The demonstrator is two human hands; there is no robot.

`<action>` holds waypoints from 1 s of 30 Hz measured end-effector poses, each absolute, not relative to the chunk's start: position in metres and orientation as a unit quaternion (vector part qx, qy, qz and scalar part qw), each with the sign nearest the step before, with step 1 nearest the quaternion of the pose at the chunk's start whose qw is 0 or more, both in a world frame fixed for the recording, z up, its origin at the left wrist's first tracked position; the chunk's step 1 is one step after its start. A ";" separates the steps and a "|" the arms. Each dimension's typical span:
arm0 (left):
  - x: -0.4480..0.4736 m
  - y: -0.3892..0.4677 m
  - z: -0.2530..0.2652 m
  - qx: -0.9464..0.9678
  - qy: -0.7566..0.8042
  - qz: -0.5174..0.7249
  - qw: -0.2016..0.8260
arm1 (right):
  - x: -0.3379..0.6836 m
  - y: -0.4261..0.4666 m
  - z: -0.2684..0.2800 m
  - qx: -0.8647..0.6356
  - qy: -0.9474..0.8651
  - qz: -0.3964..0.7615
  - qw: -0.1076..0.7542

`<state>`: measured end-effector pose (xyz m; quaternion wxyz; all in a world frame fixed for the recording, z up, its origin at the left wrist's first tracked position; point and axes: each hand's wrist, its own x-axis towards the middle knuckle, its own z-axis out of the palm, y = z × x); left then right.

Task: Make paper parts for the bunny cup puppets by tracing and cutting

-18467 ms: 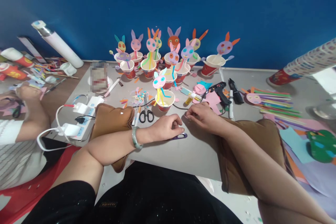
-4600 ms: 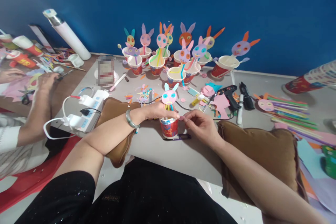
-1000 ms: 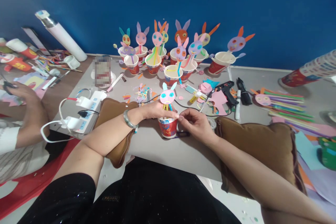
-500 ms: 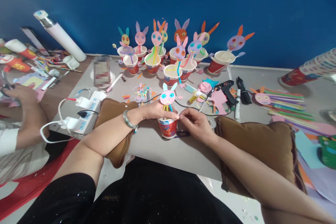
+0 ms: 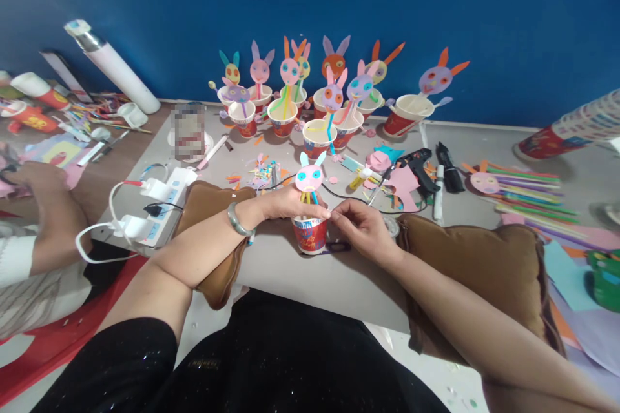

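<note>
A red and white paper cup (image 5: 310,237) stands upright in front of me. Over its rim rises a pink paper rabbit head (image 5: 309,178) with blue eyes and pale blue ears, on yellow and blue strips. My left hand (image 5: 288,202), with a bracelet at the wrist, grips the cup's rim with the thumb along the near side. My right hand (image 5: 361,227) is at the cup's right edge, thumb and forefinger pinched together by the left thumb tip. Whatever lies in that pinch is too small to make out.
Several finished rabbit cups (image 5: 320,134) stand along the blue wall. Brown cushions (image 5: 477,281) lie under both forearms. A glue gun (image 5: 420,166), paper scraps and coloured strips (image 5: 537,197) are at right. A power strip (image 5: 170,203) and a co-worker's hand (image 5: 36,177) are at left.
My hands and the cup hold almost the same position. At far left the co-worker's hand has shifted slightly.
</note>
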<state>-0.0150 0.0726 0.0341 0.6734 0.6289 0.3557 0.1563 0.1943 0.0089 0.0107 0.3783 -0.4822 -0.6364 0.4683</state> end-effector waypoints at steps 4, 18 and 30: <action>-0.015 0.073 0.034 0.626 0.361 0.159 0.673 | 0.195 0.010 0.013 -0.482 -0.643 0.456 0.382; -0.016 0.072 0.037 0.628 0.369 0.164 0.665 | 0.196 0.009 0.012 -0.482 -0.653 0.446 0.378; -0.017 0.073 0.038 0.635 0.363 0.158 0.664 | 0.196 0.010 0.009 -0.478 -0.660 0.456 0.359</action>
